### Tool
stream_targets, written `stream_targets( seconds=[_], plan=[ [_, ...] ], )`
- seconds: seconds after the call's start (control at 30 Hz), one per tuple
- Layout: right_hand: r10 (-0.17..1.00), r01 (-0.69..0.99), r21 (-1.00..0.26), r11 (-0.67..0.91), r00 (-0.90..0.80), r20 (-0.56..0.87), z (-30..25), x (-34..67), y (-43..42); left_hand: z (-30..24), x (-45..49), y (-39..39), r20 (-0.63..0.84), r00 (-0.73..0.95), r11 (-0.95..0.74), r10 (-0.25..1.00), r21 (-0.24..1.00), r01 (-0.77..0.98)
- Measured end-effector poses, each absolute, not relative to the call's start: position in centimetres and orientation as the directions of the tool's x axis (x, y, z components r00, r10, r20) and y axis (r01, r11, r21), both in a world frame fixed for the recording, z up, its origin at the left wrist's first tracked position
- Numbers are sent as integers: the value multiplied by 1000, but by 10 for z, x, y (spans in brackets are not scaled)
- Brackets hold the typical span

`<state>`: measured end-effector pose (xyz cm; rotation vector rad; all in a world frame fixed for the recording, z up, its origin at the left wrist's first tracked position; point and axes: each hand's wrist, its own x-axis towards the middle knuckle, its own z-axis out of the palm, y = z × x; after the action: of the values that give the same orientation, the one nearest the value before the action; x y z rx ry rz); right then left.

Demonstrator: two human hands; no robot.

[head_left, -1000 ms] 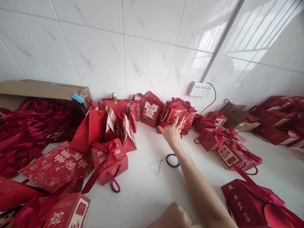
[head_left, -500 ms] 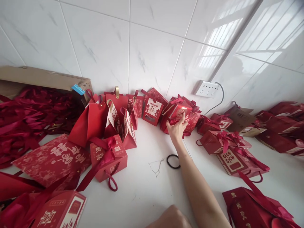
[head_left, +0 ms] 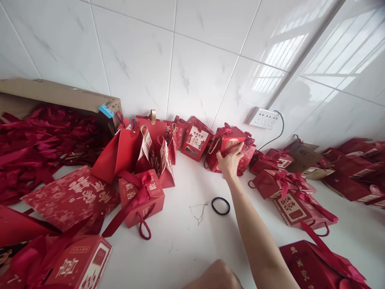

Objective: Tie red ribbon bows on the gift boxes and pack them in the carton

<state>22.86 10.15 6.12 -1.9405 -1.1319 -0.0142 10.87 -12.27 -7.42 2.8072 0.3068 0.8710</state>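
Note:
My right hand (head_left: 229, 162) is stretched out to the back of the white surface, its fingers closed round a small red gift box with a gold round emblem (head_left: 231, 143). That box sits tilted against another red box (head_left: 247, 153) by the tiled wall. A rounded patch of skin (head_left: 217, 277) shows at the bottom edge. It may be my left hand, and no fingers show on it.
Several red gift boxes and bags line the wall and lie on both sides, among them a ribboned box (head_left: 141, 197) and a flat red bag (head_left: 72, 198). A cardboard box (head_left: 60, 96) of red ribbons stands at left. A black hair tie (head_left: 220, 206), a thin wire (head_left: 199, 212) and a white power strip (head_left: 263, 118) are near.
My right hand has closed on the emblem box and shifted it slightly to the right. The view has drifted a little.

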Motion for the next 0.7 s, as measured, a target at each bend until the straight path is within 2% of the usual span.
stream_targets(
  seconds=[0.1, 0.23, 0.43, 0.57, 0.7],
  plan=[
    [679, 706, -693, -144, 580, 450, 65, 249, 92, -82, 114, -121, 547, 796, -956, 260, 263, 132],
    [563, 681, -729, -65, 628, 537, 83, 271, 86, -90, 115, -122, 547, 792, -942, 271, 320, 101],
    [531, 590, -807, -32, 694, 487, 112, 288, 86, -92, 113, -126, 542, 792, -939, 281, 327, 109],
    [540, 615, -787, -45, 677, 499, 114, 288, 82, -89, 112, -125, 554, 786, -948, 273, 295, 121],
    [563, 719, -695, -16, 581, 588, 102, 272, 77, -83, 110, -122, 565, 794, -969, 223, 215, 119]
  ],
)
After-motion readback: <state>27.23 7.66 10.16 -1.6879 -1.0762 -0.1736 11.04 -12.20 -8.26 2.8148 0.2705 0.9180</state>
